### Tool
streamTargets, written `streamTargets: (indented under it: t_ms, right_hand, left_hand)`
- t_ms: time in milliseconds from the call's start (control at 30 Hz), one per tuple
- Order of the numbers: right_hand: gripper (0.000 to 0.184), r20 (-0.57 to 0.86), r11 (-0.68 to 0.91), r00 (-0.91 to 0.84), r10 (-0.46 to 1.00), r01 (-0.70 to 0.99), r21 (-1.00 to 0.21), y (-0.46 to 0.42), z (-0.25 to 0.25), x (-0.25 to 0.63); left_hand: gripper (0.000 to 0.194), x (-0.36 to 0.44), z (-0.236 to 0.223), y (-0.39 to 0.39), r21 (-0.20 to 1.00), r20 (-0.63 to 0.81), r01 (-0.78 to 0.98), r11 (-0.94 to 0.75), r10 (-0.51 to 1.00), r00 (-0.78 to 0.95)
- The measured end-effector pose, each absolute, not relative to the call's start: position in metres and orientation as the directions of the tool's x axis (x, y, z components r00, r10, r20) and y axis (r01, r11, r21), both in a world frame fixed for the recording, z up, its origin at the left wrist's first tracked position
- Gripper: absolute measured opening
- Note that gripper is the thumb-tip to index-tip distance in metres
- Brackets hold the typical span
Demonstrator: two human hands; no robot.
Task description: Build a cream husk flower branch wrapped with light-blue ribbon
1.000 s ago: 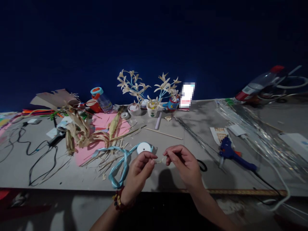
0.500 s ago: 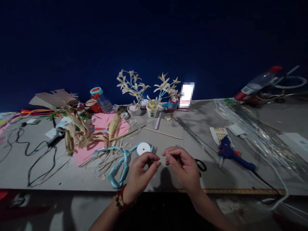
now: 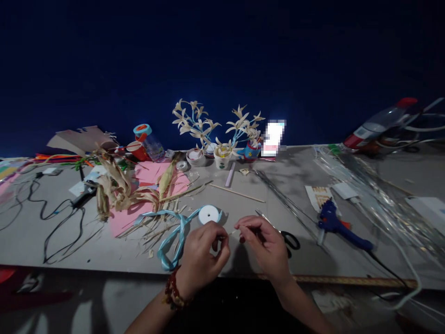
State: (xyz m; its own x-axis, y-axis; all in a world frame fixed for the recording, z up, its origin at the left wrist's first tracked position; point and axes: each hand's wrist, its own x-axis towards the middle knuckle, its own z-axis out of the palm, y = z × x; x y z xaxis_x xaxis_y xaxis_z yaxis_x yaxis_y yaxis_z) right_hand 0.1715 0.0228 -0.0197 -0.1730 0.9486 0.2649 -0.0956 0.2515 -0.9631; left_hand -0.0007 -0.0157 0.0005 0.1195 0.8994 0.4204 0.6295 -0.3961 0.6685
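Observation:
My left hand [image 3: 203, 255] and my right hand [image 3: 266, 246] are close together above the near edge of the grey table [image 3: 243, 204]. Both pinch a small pale piece [image 3: 232, 232], thin and straw-coloured, held between their fingertips. Its exact nature is too small to make out. A beaded bracelet [image 3: 173, 292] sits on my left wrist. Just behind my left hand lies a white ribbon spool [image 3: 209, 214] with light blue ribbon [image 3: 172, 234] trailing to the left. Black-handled scissors [image 3: 287, 239] lie right beside my right hand.
Dried corn husks [image 3: 118, 190] lie on pink paper [image 3: 149, 185] at left. Small pots of husk flowers [image 3: 222, 139] stand at the back. A blue glue gun [image 3: 335, 222] with cord lies right, near clear plastic wrap [image 3: 375, 195] and thin wires [image 3: 281, 195]. Black cables [image 3: 52, 218] lie far left.
My hands have drawn closer together and slightly nearer to me, the left fingers curling tighter around the small piece. The view shifted slightly.

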Motion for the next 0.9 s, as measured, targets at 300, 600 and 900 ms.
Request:
streamTargets:
  t_ms: [300, 600, 900]
  right_hand:
    - [0.010, 0.244, 0.233, -0.184, 0.952, -0.079, -0.969, 0.0210, -0.0201, 0.1716]
    - [0.011, 0.200, 0.185, -0.158, 0.967, -0.104, -0.977, 0.0236, -0.0222, 0.1751]
    - [0.013, 0.150, 0.126, -0.169, 0.974, -0.144, -0.982, 0.0233, -0.0206, 0.1732]
  left_hand:
    - [0.015, -0.0049, 0.0002, -0.0180, 0.661, 0.400, 0.644, -0.385, 0.907, 0.131]
    - [0.012, -0.0079, 0.0031, -0.0184, 0.727, 0.394, 0.568, -0.387, 0.912, 0.116]
    - [0.009, -0.0078, 0.0095, -0.0206, 0.780, 0.385, 0.500, -0.376, 0.919, 0.090]
